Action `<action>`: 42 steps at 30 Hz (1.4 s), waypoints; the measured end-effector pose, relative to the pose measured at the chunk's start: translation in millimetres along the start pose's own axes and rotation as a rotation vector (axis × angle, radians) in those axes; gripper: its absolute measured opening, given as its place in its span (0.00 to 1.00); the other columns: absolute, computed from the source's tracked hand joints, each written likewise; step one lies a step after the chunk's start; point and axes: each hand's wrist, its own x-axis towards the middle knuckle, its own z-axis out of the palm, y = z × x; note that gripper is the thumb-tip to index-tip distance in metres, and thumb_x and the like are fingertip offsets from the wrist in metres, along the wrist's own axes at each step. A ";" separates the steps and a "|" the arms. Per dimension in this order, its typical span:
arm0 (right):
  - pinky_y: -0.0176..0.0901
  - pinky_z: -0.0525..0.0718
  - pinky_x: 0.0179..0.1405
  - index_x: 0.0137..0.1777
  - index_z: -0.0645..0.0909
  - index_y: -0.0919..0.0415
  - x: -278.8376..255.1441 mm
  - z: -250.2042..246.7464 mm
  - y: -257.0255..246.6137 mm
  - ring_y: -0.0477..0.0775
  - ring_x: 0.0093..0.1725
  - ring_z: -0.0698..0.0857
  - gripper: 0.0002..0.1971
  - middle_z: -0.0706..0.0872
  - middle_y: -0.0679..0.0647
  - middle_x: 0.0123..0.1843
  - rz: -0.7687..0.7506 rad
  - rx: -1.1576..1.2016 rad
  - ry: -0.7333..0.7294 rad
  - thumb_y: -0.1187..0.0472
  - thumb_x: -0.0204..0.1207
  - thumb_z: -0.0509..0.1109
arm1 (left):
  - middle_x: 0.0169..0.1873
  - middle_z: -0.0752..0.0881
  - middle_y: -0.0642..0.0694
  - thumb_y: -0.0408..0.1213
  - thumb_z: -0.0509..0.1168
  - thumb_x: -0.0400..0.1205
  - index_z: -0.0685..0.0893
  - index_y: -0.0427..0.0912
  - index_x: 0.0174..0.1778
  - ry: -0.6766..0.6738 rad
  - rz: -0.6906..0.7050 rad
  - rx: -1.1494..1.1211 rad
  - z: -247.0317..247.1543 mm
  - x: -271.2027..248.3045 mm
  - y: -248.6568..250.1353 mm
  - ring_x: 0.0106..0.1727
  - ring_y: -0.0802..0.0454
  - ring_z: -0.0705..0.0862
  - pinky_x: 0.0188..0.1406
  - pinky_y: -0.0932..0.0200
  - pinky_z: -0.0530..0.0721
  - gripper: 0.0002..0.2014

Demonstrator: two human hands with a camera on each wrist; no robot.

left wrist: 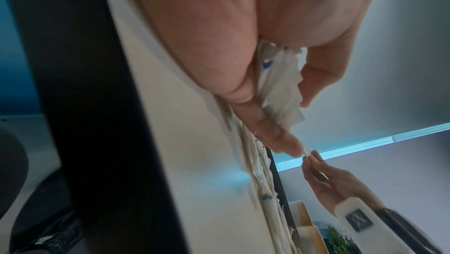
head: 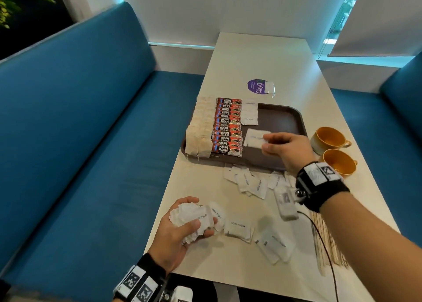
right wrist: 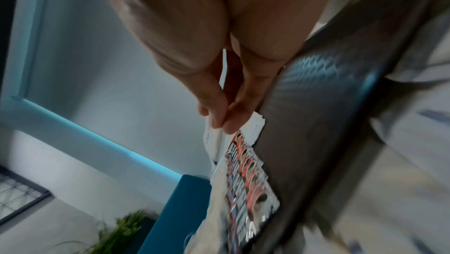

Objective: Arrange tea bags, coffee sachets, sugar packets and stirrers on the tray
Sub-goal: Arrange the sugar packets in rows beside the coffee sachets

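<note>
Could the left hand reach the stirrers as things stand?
Probably not readily: the left hand is full of sugar packets, and the stirrers lie at the table's far right edge, under the right forearm, so it would have to cross beneath.

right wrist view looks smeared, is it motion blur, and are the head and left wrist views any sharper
Right wrist view: yes, the coffee sachets and tray streak. Head view: sharp on print, edges bowed by the wide lens. Left wrist view: soft close up, the left hand backlit by a cyan strip.

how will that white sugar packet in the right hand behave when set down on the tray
The white paper sugar packet pinched by the right hand sags slightly, so likely soft and light. Probably lies flat on the dark brown plastic tray; it could slide if nudged.
</note>
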 end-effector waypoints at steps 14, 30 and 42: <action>0.41 0.91 0.48 0.47 0.91 0.57 149.6 20.5 8.6 0.53 0.49 0.91 0.10 0.91 0.54 0.49 0.154 -0.315 0.006 0.73 0.74 0.80 | 0.52 0.90 0.29 0.34 0.90 0.58 0.92 0.44 0.57 0.148 -0.064 0.250 4.8 2.7 16.1 0.47 0.17 0.89 0.46 0.24 0.89 0.30; 0.53 0.93 0.53 0.45 0.90 0.52 152.6 25.3 6.2 0.53 0.43 0.89 0.06 0.91 0.53 0.47 0.131 -0.547 0.113 0.65 0.75 0.80 | 0.51 0.93 0.34 0.13 0.75 0.71 0.88 0.34 0.55 0.160 0.010 0.282 12.3 4.9 14.5 0.48 0.43 0.94 0.35 0.51 0.93 0.19; 0.51 0.90 0.45 0.47 0.91 0.51 -40.4 32.7 -3.9 0.48 0.37 0.86 0.06 0.90 0.49 0.40 -0.041 -0.377 -0.139 0.64 0.76 0.79 | 0.62 0.83 0.25 0.31 0.87 0.62 0.84 0.40 0.69 0.053 0.026 0.070 0.0 3.4 -1.3 0.57 0.23 0.87 0.51 0.23 0.87 0.38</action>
